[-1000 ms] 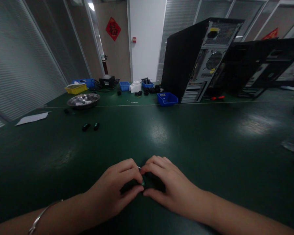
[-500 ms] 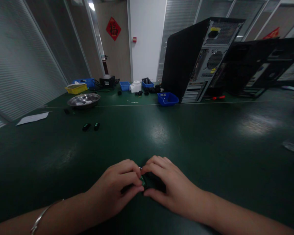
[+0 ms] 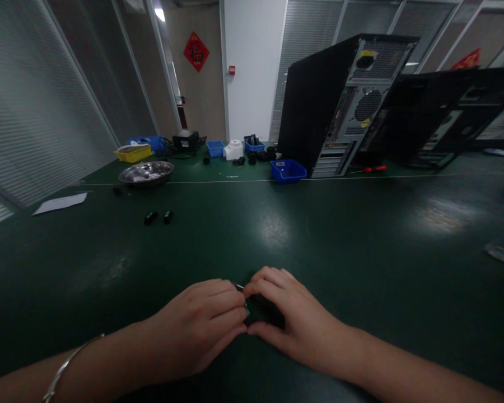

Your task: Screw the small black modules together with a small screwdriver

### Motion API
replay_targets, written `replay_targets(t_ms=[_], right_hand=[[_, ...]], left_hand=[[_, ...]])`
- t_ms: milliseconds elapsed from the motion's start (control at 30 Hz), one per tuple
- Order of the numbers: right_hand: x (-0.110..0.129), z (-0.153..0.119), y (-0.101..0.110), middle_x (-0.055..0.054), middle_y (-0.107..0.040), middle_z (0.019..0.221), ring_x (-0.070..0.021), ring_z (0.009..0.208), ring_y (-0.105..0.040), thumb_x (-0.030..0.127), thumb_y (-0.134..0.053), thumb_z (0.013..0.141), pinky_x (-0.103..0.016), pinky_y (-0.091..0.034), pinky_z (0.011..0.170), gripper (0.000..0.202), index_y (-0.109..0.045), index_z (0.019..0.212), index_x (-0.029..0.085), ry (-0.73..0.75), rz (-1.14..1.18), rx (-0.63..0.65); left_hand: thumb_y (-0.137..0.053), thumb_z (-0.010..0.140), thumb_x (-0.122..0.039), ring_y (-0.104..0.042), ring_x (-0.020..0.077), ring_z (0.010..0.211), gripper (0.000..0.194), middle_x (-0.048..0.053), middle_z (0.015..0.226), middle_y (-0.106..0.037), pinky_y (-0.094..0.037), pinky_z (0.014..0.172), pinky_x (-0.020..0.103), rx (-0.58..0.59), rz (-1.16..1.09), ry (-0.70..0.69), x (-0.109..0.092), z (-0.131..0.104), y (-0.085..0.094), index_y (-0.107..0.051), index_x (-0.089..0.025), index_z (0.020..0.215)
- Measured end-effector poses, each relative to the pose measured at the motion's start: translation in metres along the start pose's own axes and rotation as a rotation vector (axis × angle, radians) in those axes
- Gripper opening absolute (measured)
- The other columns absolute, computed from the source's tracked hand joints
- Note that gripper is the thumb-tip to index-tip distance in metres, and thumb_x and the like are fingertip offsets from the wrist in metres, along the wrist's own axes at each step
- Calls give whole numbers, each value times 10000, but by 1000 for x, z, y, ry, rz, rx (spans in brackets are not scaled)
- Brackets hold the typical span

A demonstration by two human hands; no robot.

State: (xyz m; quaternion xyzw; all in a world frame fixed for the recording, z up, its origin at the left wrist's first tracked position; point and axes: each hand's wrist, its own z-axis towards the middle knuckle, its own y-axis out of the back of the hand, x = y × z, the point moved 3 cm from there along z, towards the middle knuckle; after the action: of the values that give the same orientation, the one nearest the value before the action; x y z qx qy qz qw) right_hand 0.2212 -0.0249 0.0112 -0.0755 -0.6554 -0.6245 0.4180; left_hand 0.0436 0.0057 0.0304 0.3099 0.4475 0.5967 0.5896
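Observation:
In the head view my left hand [image 3: 210, 324] is closed, its fingertips pressed together against a small green circuit board [image 3: 247, 312]. Facing it, my right hand [image 3: 292, 319] curls its fingers and thumb round a dark casing [image 3: 266, 310] that carries the board. Much of both parts is hidden by the fingers. A thin shiny metal piece [image 3: 239, 286] sticks out between the two hands at the top; what it belongs to cannot be made out. The hands meet low over the green tabletop [image 3: 218, 240].
Two small black pieces with green tops, one of them a black block [image 3: 150, 218], lie ahead on the left. Beyond are a metal bowl [image 3: 147, 173], a yellow tray [image 3: 133, 153], a blue bin [image 3: 288, 171] and a black computer case [image 3: 319, 106]. Paper [image 3: 61, 203] lies far left.
My left hand has rolled over, so its fingers lie closer together and cover more of the green board. More of the metal piece shows. My right hand has barely moved.

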Motion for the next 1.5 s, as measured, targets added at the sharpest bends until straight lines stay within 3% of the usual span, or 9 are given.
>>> replay_targets(t_ms=[500,600,700,867,1067,1200,1300,1367,1500], right_hand=[[-1,0,0,-16,-602,1129,-221,1037,-557,160,-769,832,-362,-399,901,373,-595,1148,252,-1,16,-7],[-1,0,-1,-22,-600,1135,-225,1032,-557,155,-771,824,-370,-404,901,389,-593,1156,250,2,14,-12],[-1,-1,0,-36,-597,1136,-234,1026,-552,151,-760,829,-384,-412,905,388,-593,1168,240,6,21,-2],[-1,-1,4,-50,-593,1157,-242,1021,-553,159,-737,841,-400,-434,907,417,-577,1217,243,19,86,6],[-7,0,7,-45,-605,1116,-215,1018,-572,56,-552,914,-381,-469,905,380,-552,1240,250,41,215,-86],[-10,2,10,-53,-615,1084,-206,1005,-595,51,-532,921,-357,-492,893,314,-590,1176,225,20,257,-156],[-12,3,13,-58,-629,1071,-212,995,-607,66,-536,921,-360,-501,882,267,-606,1134,211,-19,267,-175],[-13,4,13,-57,-632,1083,-213,998,-612,79,-537,927,-360,-506,876,266,-608,1143,216,-40,280,-157],[-14,3,12,-52,-630,1110,-215,1009,-614,99,-544,935,-370,-505,892,289,-608,1183,233,-48,279,-125]], left_hand=[[-430,980,-44,-617,235,815,237,108,901,-676,-553,796,364,130,111,-50,-10,-2,0,-661,-88,1004],[-459,979,-67,-617,234,814,198,97,905,-670,-546,774,363,112,25,10,-6,-5,-3,-653,-105,1003],[-594,953,-158,-619,230,847,41,83,959,-656,-535,758,348,62,-129,131,2,-7,-10,-622,-141,977],[-749,839,-137,-616,197,830,231,45,954,-636,-505,713,295,-4,-256,308,14,-11,-18,-522,-178,843],[-531,871,-12,-626,167,939,201,30,1102,-613,-498,792,274,-15,-386,375,23,-13,-13,-519,-211,888],[-469,889,-3,-613,174,1023,240,47,1143,-601,-507,877,295,-24,-387,385,28,-13,-12,-540,-215,976],[-471,904,-39,-610,184,1021,238,52,1101,-618,-513,888,309,-44,-298,397,47,-14,-2,-568,-207,1042],[-487,917,-93,-610,197,1012,225,54,1083,-630,-511,901,325,-82,-141,453,72,-18,15,-590,-198,1088],[-542,924,-236,-608,222,976,231,63,1131,-617,-516,870,331,-183,303,773,136,-48,68,-616,-166,1131]])
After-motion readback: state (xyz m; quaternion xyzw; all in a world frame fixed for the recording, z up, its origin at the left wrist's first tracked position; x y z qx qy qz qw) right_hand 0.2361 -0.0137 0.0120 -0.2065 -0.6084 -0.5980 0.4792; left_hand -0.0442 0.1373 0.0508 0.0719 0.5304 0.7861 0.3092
